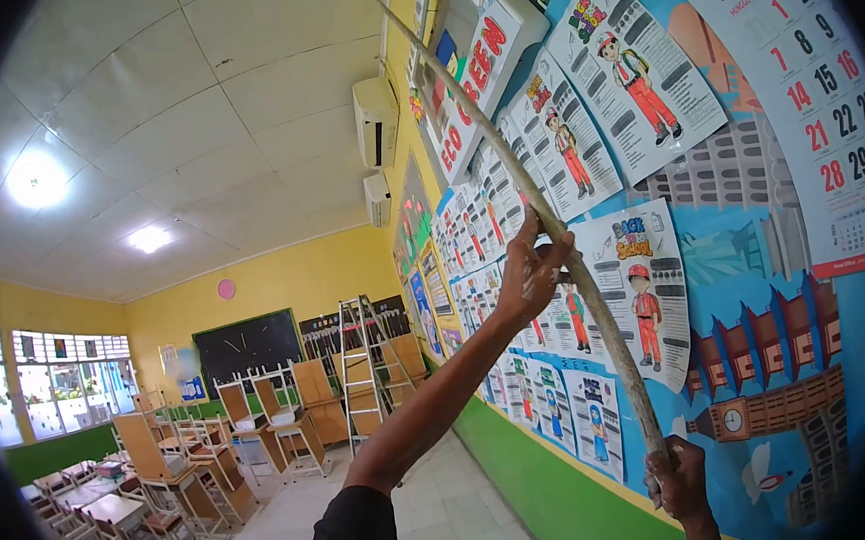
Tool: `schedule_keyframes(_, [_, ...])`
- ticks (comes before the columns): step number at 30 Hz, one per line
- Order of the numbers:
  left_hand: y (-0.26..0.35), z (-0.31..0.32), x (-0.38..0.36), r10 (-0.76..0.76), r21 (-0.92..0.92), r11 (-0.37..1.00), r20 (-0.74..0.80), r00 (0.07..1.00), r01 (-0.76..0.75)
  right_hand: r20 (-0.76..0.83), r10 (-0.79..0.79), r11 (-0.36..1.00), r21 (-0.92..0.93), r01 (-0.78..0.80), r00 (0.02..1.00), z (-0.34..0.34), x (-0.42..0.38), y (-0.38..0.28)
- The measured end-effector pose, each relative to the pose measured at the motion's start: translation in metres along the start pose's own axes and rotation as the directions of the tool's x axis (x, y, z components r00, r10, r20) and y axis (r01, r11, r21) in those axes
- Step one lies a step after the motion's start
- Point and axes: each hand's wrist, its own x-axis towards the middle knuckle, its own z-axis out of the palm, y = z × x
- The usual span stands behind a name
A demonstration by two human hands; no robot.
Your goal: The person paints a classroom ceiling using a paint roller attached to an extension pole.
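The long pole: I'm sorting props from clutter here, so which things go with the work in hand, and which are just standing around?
In use:
long pole, raised slanting along the wall
left hand, gripping it higher up
right hand, gripping its lower end

Standing about:
stepladder
stacked desks and chairs
blackboard
posters
calendar

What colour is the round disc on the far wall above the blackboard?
The round disc is pink, seen in the head view.
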Motion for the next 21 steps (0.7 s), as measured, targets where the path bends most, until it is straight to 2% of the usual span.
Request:
schedule_keyframes(1, [0.007,0.006,-0.001,-0.004,0.013,1.0,0.014,1.0,0.004,0.009,-0.008,0.999,0.051,0.007,1.0,-0.005,-0.004,0.002])
schedule_keyframes(5, [0.027,0.036,-0.003,-0.002,0.085,0.996,0.022,1.0,0.0,-0.006,0.031,0.999,0.04,-0.031,0.999,-0.032,-0.018,-0.007])
schedule_keyframes(7, [0.036,0.051,-0.002,0.004,0.052,0.999,0.005,1.0,-0.004,0.011,0.036,0.998,0.055,-0.036,0.999,-0.044,-0.024,-0.013])
schedule_keyframes(10, [0.043,0.059,0.001,-0.022,0.063,0.998,-0.014,1.0,0.023,0.052,-0.027,0.995,0.1,0.022,0.998,-0.054,-0.026,-0.017])
schedule_keyframes(13, [0.044,0.064,0.005,-0.049,0.07,0.996,-0.038,0.998,0.051,0.043,0.029,0.997,0.073,-0.032,0.999,-0.06,-0.022,-0.014])
schedule_keyframes(16, [0.045,0.064,0.002,-0.108,0.055,0.992,-0.054,0.993,0.111,0.069,-0.032,0.997,0.078,0.027,0.997,-0.06,-0.016,-0.016])
schedule_keyframes(18, [0.049,0.066,-0.004,-0.171,0.063,0.983,-0.047,0.984,0.173,0.051,-0.017,0.998,0.055,0.015,0.999,-0.053,-0.01,-0.029])
schedule_keyframes(21, [0.036,0.064,-0.009,-0.133,0.003,0.991,-0.084,0.988,0.134,0.048,-0.011,1.0,0.008,0.01,0.999,-0.047,0.0,-0.027])
